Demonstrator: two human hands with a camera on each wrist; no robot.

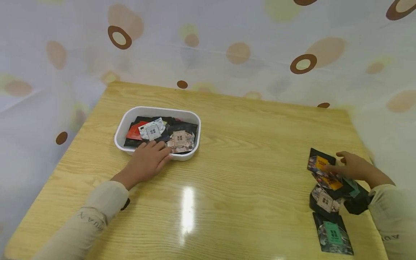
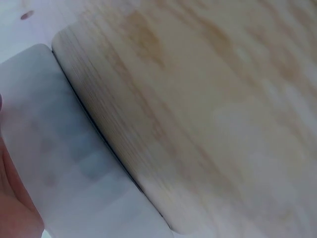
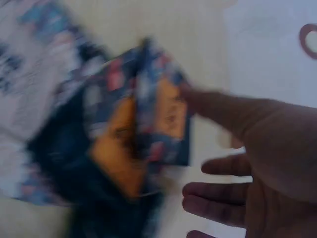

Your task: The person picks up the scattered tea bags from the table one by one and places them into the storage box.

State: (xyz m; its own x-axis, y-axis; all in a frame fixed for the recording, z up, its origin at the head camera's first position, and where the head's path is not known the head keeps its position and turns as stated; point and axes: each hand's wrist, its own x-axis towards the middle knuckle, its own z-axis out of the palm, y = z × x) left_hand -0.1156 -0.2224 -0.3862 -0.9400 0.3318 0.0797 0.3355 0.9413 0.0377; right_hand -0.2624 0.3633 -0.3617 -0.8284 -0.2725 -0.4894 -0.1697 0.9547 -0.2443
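Observation:
In the head view, my left hand [image 1: 147, 160] is at the near wall of a white plastic tub [image 1: 118, 139], its fingers bent over the rim. The left wrist view shows the tub's outer wall [image 2: 89, 163] beside that hand [image 2: 17, 213]. Inside lie several sachets, among them a red one [image 1: 134, 132], one with a white label [image 1: 153, 130] and one with a pink-beige label [image 1: 180, 140]. My right hand [image 1: 354, 166] is over a loose pile at the right. Its thumb touches a black sachet with an orange label [image 3: 171, 111]; the other fingers extend apart from it.
Below the touched sachet lie another orange-labelled one [image 1: 333, 183], one with a beige label [image 1: 325, 201] and green-labelled ones, the nearest [image 1: 333, 233] lying flat. The wooden table [image 1: 247, 173] meets a dotted cloth [image 1: 221, 43] at its far edge.

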